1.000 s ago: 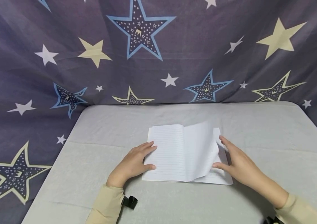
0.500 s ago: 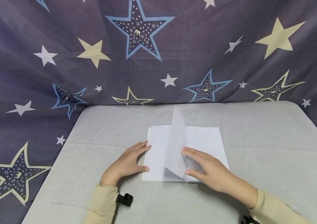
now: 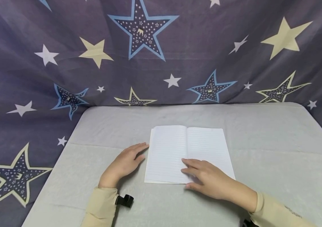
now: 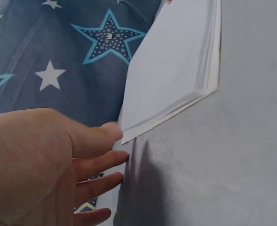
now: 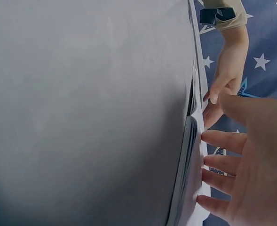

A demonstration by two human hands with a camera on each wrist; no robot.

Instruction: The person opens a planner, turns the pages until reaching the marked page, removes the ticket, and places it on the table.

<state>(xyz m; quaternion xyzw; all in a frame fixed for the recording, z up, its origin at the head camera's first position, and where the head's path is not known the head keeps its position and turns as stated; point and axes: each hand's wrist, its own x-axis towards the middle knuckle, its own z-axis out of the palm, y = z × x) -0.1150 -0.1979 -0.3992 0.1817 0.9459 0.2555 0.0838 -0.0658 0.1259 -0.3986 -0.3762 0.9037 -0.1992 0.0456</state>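
Observation:
A lined notebook (image 3: 166, 151) lies spread on the table, its two white pages flat on either side of the centre fold. My right hand (image 3: 210, 179) is over the lower part of the right page, fingers extended toward the fold. In the right wrist view, the fingertips of the right hand (image 5: 241, 165) are right at the paper. My left hand (image 3: 125, 164) is beside the notebook's left edge, its fingers loosely stretched and nothing in them. The left wrist view has the left hand (image 4: 58, 160) next to a corner of the notebook (image 4: 171, 61).
A pale grey cloth covers the table (image 3: 107, 126). Behind and to the left hangs a dark curtain (image 3: 78, 25) with a star pattern. Black straps with small cameras (image 3: 125, 200) are on the wrists, over beige sleeves.
A page that stood raised has gone over from right to left and now lies flat. My right hand moved left with it, then lower. My left hand drew back off the left page.

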